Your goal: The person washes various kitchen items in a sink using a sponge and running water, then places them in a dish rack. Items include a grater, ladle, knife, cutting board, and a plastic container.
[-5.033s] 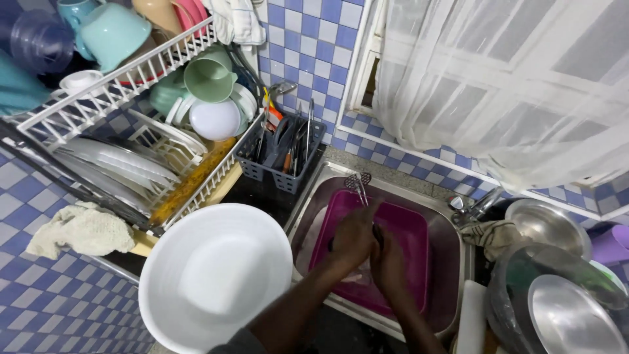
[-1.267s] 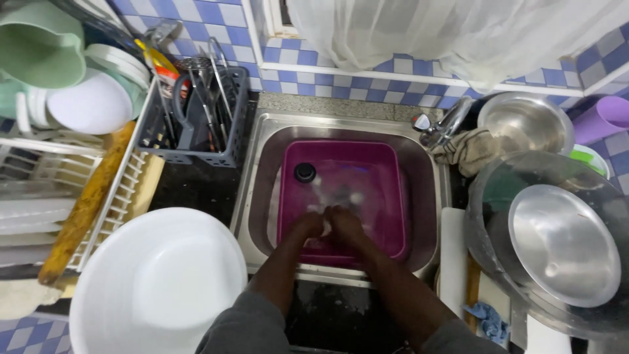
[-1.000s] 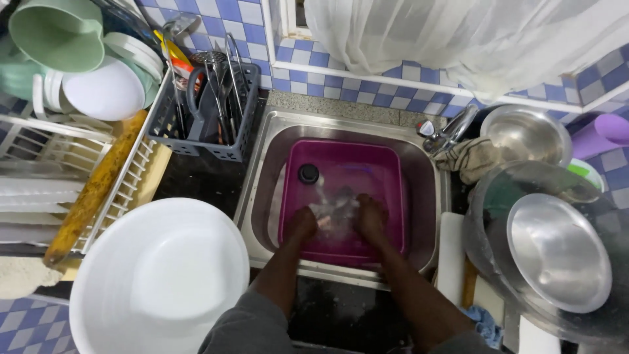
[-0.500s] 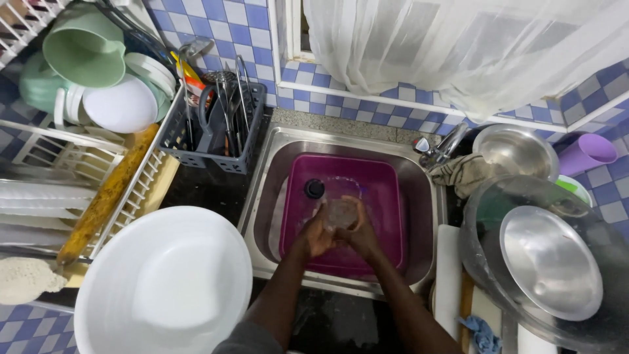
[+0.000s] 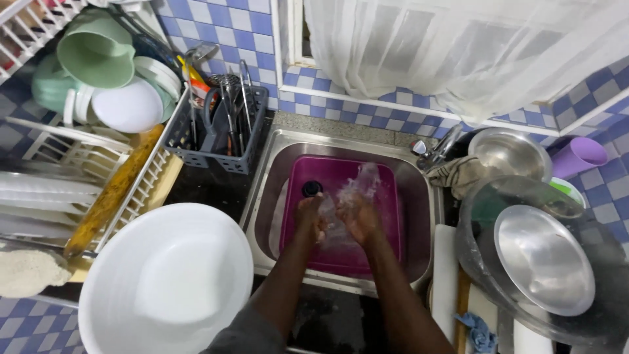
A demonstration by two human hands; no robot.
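- Nearest me, left of the sink (image 5: 419, 196), sits the big white basin (image 5: 167, 278), mouth up.
- My left hand (image 5: 311, 219) and right hand (image 5: 357, 219) meet over the magenta tub (image 5: 386, 223) inside the sink.
- Both sets of fingers close on a clear glass (image 5: 350, 196); its long axis runs from my hands toward the sink's far right corner, though which end is its mouth I cannot tell.
- Beyond the sink's left edge stands the dark cutlery basket (image 5: 216, 134).

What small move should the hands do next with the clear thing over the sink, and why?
Probably keep both hands together over the purple basin and go on rubbing the clear item: it is held between them, wet, and the exact kind of item is unclear.
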